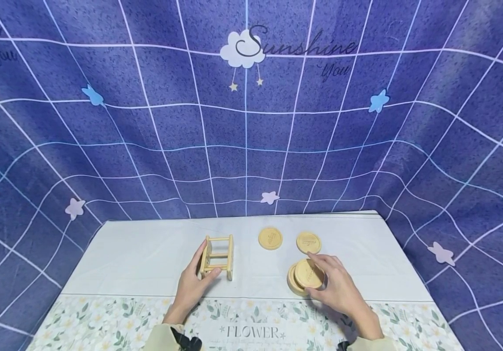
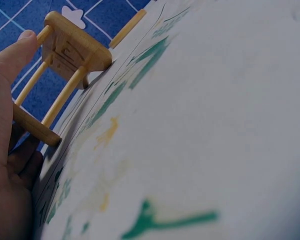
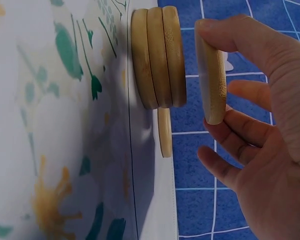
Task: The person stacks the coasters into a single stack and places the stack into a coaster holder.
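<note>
Cloth [image 1: 141,261] first, running in from the left, white at the back and flowered in front. Over it we reach the left hand [image 1: 191,288], thumb on a rod, fingers round one end: it's gripping the rack [image 1: 219,255], two end panels with rods between; whether that touches the cloth, we can't tell. Moving right, we pass the left disc [image 1: 271,238], lying flat toward the back. Next, the stack [image 1: 293,284], and from the right wrist we count three in it. Just above, a clear gap between, we find the held disc [image 1: 308,274]; behind it, flat, the back disc [image 1: 309,242]. And far right, the right hand [image 1: 338,286], pinching the held disc by its rim, thumb opposite fingertips!
</note>
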Demonstrator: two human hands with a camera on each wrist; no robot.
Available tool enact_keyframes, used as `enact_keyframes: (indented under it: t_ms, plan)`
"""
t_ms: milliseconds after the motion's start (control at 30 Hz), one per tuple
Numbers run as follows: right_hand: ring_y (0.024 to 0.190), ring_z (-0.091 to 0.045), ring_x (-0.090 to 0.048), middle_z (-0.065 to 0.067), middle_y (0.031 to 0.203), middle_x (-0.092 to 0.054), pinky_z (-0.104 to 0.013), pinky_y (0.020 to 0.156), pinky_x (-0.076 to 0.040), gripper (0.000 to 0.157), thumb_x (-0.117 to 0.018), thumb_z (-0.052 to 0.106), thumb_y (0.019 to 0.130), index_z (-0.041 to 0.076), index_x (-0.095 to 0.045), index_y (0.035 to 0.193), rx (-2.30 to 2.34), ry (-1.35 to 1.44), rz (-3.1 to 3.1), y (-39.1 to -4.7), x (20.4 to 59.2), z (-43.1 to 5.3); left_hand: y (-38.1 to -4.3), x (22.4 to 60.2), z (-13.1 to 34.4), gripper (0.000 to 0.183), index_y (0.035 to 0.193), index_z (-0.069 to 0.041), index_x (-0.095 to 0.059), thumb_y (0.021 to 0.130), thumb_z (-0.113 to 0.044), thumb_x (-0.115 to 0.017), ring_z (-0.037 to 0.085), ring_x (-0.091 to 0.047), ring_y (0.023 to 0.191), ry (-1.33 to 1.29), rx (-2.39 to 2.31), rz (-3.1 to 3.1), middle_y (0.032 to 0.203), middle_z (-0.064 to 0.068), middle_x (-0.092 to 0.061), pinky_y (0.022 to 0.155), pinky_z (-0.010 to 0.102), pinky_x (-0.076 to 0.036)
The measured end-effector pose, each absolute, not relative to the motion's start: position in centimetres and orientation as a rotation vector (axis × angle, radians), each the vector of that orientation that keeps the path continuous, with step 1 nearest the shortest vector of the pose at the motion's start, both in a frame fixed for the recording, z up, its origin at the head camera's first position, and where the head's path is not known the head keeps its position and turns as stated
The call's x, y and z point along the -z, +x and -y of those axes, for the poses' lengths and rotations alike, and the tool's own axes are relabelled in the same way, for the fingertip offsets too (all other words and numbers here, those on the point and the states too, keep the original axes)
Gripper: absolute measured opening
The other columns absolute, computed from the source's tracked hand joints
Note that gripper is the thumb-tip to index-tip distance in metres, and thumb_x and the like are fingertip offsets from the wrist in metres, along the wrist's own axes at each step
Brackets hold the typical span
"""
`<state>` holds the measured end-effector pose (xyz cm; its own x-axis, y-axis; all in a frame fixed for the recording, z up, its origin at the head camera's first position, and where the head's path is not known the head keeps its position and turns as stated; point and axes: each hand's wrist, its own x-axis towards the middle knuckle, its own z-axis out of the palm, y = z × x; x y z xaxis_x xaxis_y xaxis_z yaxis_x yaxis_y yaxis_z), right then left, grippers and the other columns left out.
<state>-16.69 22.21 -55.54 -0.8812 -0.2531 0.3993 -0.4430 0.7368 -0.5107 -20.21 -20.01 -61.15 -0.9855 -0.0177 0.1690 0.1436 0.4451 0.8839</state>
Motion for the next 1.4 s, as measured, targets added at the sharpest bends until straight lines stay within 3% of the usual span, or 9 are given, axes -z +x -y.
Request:
enact_keyframes:
  t_ms: [667, 1033, 1400]
  plan:
    - [0.127, -0.035, -0.067, -0.014, 0.14, -0.072, -0.06, 0.109, -0.06, 0.089, -0.106, 0.017, 0.067, 0.002, -0.07, 0.147, -0.871, 0.579, 2.619, -16.7, 55.7, -21.5, -20.1, 61.1, 19.9, 0.094, 0.177, -0.037, -0.031, 0.1, -0.044, -0.084, 0.039, -0.036, 0.164, -0.103, 1.549, 2.544, 0.178, 0.008, -0.039, 0.135, 0.063, -0.027]
    - [0.131, -0.033, -0.066, -0.012, 0.143, -0.072, -0.057, 0.113, -0.058, 0.092, -0.107, 0.017, 0.068, 0.004, -0.068, 0.15, -0.898, 0.543, 2.683, -16.9, 56.0, -21.2, -20.1, 61.1, 20.1, 0.095, 0.176, -0.041, -0.03, 0.099, -0.043, -0.085, 0.036, -0.035, 0.165, -0.122, 1.559, 2.543, 0.179, 0.002, -0.038, 0.136, 0.062, -0.026]
    - [0.131, -0.03, -0.065, -0.008, 0.141, -0.072, -0.055, 0.113, -0.058, 0.09, -0.106, 0.017, 0.07, 0.006, -0.069, 0.151, -0.918, 0.525, 2.738, -17.1, 56.1, -20.9, -20.1, 61.1, 20.0, 0.094, 0.177, -0.041, -0.03, 0.1, -0.043, -0.085, 0.038, -0.035, 0.165, -0.12, 1.554, 2.544, 0.179, 0.004, -0.038, 0.136, 0.064, -0.026]
